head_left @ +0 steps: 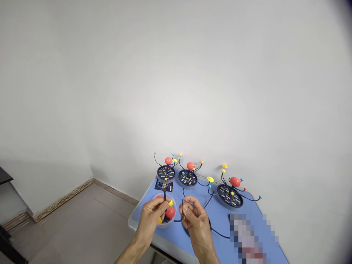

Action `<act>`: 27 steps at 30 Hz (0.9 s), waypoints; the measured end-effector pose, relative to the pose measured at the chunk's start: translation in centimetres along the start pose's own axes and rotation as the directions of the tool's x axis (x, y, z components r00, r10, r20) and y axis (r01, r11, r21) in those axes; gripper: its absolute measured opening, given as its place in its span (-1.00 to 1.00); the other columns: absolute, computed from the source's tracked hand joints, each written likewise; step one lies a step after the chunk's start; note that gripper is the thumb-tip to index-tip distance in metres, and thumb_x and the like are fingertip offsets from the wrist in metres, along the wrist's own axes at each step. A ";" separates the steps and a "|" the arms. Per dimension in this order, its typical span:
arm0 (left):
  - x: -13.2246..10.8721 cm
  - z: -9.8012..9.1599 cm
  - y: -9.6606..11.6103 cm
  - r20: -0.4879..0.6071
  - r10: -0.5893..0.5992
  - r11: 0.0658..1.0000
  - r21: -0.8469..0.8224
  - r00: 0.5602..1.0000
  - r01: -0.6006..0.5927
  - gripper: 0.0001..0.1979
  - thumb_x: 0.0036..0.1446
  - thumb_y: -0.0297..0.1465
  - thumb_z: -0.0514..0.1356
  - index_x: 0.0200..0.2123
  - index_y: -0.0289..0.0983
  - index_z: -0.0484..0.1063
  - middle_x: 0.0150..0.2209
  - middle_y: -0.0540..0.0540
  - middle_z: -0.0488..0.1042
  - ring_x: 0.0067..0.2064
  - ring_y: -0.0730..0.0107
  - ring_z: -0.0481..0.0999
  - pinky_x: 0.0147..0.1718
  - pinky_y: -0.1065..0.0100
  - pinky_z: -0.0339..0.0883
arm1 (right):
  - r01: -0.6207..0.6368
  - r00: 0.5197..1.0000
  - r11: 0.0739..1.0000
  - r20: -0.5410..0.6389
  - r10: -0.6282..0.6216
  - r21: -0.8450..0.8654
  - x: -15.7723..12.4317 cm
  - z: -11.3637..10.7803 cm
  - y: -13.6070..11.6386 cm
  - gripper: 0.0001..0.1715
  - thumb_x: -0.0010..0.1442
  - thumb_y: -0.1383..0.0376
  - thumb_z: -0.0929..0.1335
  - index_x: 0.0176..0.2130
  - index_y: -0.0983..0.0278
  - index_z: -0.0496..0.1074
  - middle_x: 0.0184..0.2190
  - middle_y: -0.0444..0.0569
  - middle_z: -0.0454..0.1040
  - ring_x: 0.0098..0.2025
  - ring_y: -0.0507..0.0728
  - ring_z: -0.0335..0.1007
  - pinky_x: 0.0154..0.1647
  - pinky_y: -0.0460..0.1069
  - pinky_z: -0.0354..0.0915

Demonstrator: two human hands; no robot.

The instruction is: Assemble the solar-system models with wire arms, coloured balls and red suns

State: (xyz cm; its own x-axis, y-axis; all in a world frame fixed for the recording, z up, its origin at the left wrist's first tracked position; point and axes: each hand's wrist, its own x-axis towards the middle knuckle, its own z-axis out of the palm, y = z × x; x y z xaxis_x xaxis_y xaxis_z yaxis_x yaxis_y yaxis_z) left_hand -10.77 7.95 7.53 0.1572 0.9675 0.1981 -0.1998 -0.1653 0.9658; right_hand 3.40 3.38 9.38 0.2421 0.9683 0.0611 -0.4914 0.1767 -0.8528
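Right hand [195,219] grip pinching thin black bent rod [180,219]; left hand [152,215] grip pinching straight black stem [164,194] over clear bowl [168,224].

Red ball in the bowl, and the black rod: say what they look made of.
Red ball: probably plastic, smooth with an even colour. Black rod, pinched in the right hand: thin, evenly curved, matte; could be plastic or coated wire. Bowl: clear, likely plastic.

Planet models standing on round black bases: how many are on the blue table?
3. The left model stands at the back, the middle model just right of it, the right model further right and nearer. Under the right hand another base may be hidden.
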 end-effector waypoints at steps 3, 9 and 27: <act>-0.6 0.8 1.1 0.084 -0.097 0.991 -0.080 0.992 0.104 -0.56 -0.10 -0.01 0.39 -0.45 -0.31 0.57 -0.53 0.00 0.37 -0.53 0.52 0.23 -0.50 0.44 0.14 | -0.071 0.997 0.997 0.035 0.070 0.029 -0.6 -0.1 -0.6 -0.52 -0.22 0.05 0.61 -0.47 0.25 0.42 -0.63 -0.18 0.35 -0.62 -0.06 0.02 -0.62 -0.12 -0.07; -0.8 2.2 2.2 0.278 -0.074 0.995 -0.048 0.958 0.091 -0.65 -0.05 -0.11 0.38 -0.45 -0.31 0.54 -0.52 0.01 0.37 -0.51 0.50 0.25 -0.51 0.44 0.13 | -0.222 0.964 0.972 0.164 0.208 0.071 -1.4 -0.7 -1.1 -0.53 -0.23 0.10 0.62 -0.55 0.29 0.39 -0.66 -0.17 0.33 -0.62 -0.08 -0.01 -0.62 -0.13 -0.15; -0.5 3.8 2.4 0.271 0.046 0.998 0.024 0.961 -0.055 -0.70 0.00 -0.17 0.35 -0.52 -0.30 0.50 -0.50 0.06 0.29 -0.53 0.56 0.20 -0.53 0.46 0.10 | -0.073 0.979 0.993 0.183 0.090 -0.097 -2.6 -3.3 -1.2 -0.58 -0.16 0.04 0.59 -0.52 0.32 0.55 -0.70 -0.24 0.20 -0.62 -0.08 -0.03 -0.63 -0.13 -0.03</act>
State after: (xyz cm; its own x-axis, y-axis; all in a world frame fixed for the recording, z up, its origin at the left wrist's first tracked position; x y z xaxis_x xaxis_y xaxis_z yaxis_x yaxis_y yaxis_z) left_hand -7.66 6.37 10.37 0.4043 0.8705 0.2806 -0.1847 -0.2228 0.9572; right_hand 6.13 0.02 8.49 0.0400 0.9962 0.0777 -0.4245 0.0873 -0.9012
